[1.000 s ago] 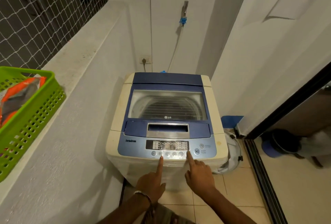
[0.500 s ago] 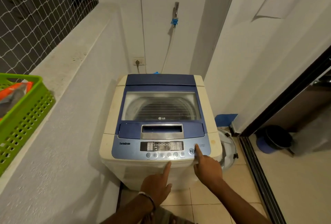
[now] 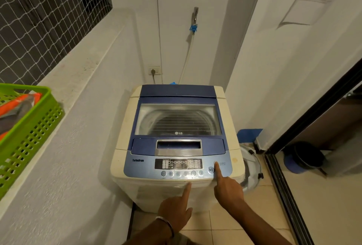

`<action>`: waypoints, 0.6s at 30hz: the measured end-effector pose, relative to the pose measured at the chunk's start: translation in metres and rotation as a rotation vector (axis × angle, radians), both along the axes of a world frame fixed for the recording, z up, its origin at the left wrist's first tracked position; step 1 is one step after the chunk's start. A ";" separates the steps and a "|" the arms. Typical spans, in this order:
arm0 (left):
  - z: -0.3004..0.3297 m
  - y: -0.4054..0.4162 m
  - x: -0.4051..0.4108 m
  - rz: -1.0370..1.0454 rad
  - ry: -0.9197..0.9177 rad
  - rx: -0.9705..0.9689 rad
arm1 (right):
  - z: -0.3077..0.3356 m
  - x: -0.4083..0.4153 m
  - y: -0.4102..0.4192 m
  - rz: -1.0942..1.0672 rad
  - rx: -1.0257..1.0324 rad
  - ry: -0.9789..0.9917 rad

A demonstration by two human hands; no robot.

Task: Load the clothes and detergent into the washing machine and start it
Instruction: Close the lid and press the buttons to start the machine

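Washing machine (image 3: 176,137) stands lid-shut against the wall; the right hand (image 3: 227,189), forefinger out and holding nothing, has moved from the lower buttons to the power button (image 3: 215,163). Left hand (image 3: 176,211), likewise pointing, has dropped off the panel, so starting seems under way.

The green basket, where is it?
In the head view the green basket sits at the far left on the white ledge, under the netted window and left of the washing machine.

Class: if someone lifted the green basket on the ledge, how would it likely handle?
The green basket looks like rigid perforated plastic, so probably stiff and light. It overhangs the ledge edge, so a nudge might tip it. Its contents look soft and could shift.
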State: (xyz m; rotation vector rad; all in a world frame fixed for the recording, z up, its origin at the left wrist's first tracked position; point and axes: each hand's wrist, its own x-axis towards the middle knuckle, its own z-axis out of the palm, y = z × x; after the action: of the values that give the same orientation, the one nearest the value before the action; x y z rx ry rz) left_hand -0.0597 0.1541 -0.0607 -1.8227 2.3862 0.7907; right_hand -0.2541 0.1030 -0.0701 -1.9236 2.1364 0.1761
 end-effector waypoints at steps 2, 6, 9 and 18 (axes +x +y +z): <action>0.002 -0.001 0.001 0.008 0.004 -0.013 | 0.000 -0.001 -0.001 0.000 -0.004 0.002; 0.007 -0.007 0.009 0.043 0.027 -0.036 | 0.003 -0.002 -0.003 0.009 -0.011 0.000; 0.006 -0.008 0.014 0.070 0.043 -0.041 | 0.002 -0.001 -0.002 0.021 -0.007 0.004; 0.003 -0.002 0.020 0.082 0.006 -0.060 | -0.002 -0.001 0.010 0.007 -0.019 -0.057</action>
State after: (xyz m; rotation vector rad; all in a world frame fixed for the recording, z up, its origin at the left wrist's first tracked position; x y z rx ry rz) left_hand -0.0395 0.1521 -0.0578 -1.9545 2.3780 0.7397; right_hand -0.2550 0.1129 -0.0719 -1.9237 2.1020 0.1013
